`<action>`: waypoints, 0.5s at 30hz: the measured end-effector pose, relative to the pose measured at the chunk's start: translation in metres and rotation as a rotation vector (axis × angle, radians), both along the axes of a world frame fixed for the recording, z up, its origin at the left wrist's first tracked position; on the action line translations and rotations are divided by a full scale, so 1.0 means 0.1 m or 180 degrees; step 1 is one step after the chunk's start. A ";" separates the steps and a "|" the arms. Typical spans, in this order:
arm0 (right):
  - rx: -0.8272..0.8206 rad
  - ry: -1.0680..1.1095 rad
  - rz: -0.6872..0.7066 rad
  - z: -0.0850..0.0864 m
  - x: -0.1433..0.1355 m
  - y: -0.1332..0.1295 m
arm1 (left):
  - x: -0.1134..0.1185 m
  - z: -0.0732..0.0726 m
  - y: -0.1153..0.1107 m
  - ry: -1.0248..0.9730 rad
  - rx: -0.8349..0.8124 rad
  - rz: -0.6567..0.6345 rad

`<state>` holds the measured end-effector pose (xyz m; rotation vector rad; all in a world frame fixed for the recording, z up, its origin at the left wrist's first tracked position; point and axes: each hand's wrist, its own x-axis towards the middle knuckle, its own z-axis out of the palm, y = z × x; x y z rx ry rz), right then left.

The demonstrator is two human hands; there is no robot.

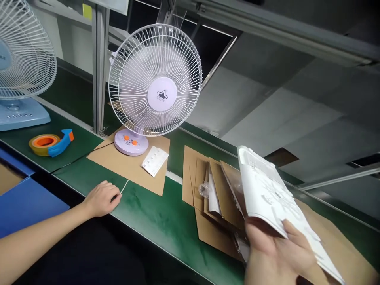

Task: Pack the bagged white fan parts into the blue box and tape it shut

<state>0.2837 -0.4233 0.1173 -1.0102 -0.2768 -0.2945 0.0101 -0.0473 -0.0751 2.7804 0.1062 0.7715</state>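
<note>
Right hand [276, 249], closest to view, grips a white moulded plastic panel [273, 194] by its lower edge, fingers [293, 231] clenched over the face and thumb beneath, holding it tilted above a stack of cardboard pieces [204, 186] on the green bench [154, 215]. That panel looks light, thin and fairly stiff, though liable to flex or crack at the edges; a hold nearer its middle would steady it. Farther left stands a lilac fan [155, 87] on a cardboard sheet [124, 164], with a small white card [154, 160] beside its base. Left hand [102, 198] rests on the bench, loosely curled, pinching a thin white stick [124, 187].
</note>
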 end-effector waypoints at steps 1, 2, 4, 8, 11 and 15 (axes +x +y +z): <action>-0.0141 -0.0169 0.0075 -0.04 -0.14 0.06 | 0.00 0.01 0.00 -0.0003 -0.0013 0.0005; -0.0196 -0.0205 0.0080 -0.09 -0.28 0.12 | 0.00 0.01 0.00 0.0000 -0.0029 0.0010; -0.0121 -0.0052 0.0012 -0.16 -0.51 0.21 | 0.00 0.02 0.00 0.0022 -0.0073 0.0018; 0.0129 0.0210 -0.0015 -0.22 -0.74 0.30 | 0.02 0.02 0.02 0.0082 -0.0216 0.0033; 0.0048 0.0208 0.0060 -0.17 -0.79 0.35 | 0.02 0.02 0.02 0.0100 -0.0324 0.0050; -0.0079 0.0418 -0.0051 -0.11 -0.90 0.35 | 0.03 0.02 0.02 0.0121 -0.0673 0.0049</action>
